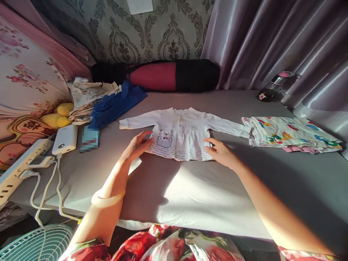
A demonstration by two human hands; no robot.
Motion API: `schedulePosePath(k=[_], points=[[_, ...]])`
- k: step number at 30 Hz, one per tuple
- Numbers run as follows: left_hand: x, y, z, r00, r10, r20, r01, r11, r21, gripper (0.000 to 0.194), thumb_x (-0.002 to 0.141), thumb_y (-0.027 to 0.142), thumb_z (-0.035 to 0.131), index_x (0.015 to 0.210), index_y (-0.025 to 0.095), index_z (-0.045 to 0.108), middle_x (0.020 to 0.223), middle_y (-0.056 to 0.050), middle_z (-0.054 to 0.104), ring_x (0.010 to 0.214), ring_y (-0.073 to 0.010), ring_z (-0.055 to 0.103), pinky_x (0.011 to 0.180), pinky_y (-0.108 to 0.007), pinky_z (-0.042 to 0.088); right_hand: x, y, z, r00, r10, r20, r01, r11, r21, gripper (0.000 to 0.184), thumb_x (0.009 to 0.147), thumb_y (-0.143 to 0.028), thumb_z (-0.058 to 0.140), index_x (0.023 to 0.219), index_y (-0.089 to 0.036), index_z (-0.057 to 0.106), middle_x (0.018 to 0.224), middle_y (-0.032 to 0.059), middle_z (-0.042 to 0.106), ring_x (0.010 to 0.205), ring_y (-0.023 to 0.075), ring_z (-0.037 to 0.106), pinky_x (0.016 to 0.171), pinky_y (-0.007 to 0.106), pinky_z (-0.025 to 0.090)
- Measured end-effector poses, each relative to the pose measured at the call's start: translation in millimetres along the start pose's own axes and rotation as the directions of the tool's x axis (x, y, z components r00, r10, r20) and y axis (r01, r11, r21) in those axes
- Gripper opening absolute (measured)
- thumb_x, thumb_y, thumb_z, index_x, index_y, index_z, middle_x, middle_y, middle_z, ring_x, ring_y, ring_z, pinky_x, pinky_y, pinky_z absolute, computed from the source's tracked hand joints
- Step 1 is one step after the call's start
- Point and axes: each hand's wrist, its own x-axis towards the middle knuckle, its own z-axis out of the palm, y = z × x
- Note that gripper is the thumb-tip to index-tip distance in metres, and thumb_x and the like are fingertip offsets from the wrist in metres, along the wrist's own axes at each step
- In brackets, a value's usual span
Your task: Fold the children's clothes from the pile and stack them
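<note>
A small white long-sleeved baby shirt [185, 134] lies flat on the grey bed sheet, front side up, with both sleeves spread out. It has a printed bear, a short button placket and a line of lettering along the hem. At the shirt's lower left edge rests my left hand [138, 145], thumb and fingers apart, touching the cloth. My right hand [221, 151] touches the lower right edge, its thumb and forefinger also apart. The shirt's right cuff meets a folded stack of colourful printed clothes [288, 132].
Left stand a power strip [25, 168], a white power bank [64, 139] with cables, and a blurred small packet [90, 139]. Behind them lie a blue garment [115, 105] and piled clothes [87, 96]. A black-and-red bag [160, 76] lines the wall; a dark bottle [274, 88] stands right.
</note>
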Motion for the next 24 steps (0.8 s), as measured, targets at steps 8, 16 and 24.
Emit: schedulePosePath(k=[8, 16, 24], points=[[-0.3, -4.5, -8.6, 1.0, 0.005, 0.017, -0.01, 0.965, 0.264, 0.045, 0.083, 0.056, 0.055, 0.107, 0.023, 0.075, 0.092, -0.003, 0.071, 0.081, -0.0198, 0.061, 0.071, -0.027, 0.043, -5.8, -7.2, -9.8, 0.999, 0.034, 0.002, -0.032, 0.949, -0.312, 0.038, 0.09, -0.039, 0.046, 0.122, -0.029, 0.064, 0.058, -0.0043, 0.055, 0.055, 0.0152, 0.053, 0.054, 0.025, 0.034], [2.8, -1.7, -13.9, 0.969, 0.243, 0.049, -0.233, 0.825, 0.516, 0.031, 0.086, 0.042, 0.054, 0.101, 0.024, 0.075, 0.099, -0.008, 0.064, 0.098, -0.026, 0.058, 0.089, -0.039, 0.046, -7.1, -9.0, -18.3, 0.996, -0.05, -0.068, 0.009, 0.864, -0.503, 0.035, 0.092, -0.047, 0.047, 0.109, -0.029, 0.072, 0.083, 0.0039, 0.07, 0.074, 0.02, 0.065, 0.061, 0.027, 0.041], [26.1, 28.4, 46.8, 0.819, 0.471, 0.329, -0.573, 0.63, 0.525, 0.038, 0.096, 0.025, 0.038, 0.128, 0.016, 0.055, 0.134, -0.014, 0.056, 0.131, -0.0249, 0.046, 0.111, -0.043, 0.037, 56.4, -24.0, 27.6, 0.901, -0.432, -0.026, 0.356, 0.774, -0.524, 0.051, 0.099, -0.033, 0.033, 0.145, -0.014, 0.042, 0.151, 0.0148, 0.043, 0.139, 0.0249, 0.039, 0.112, 0.041, 0.034]])
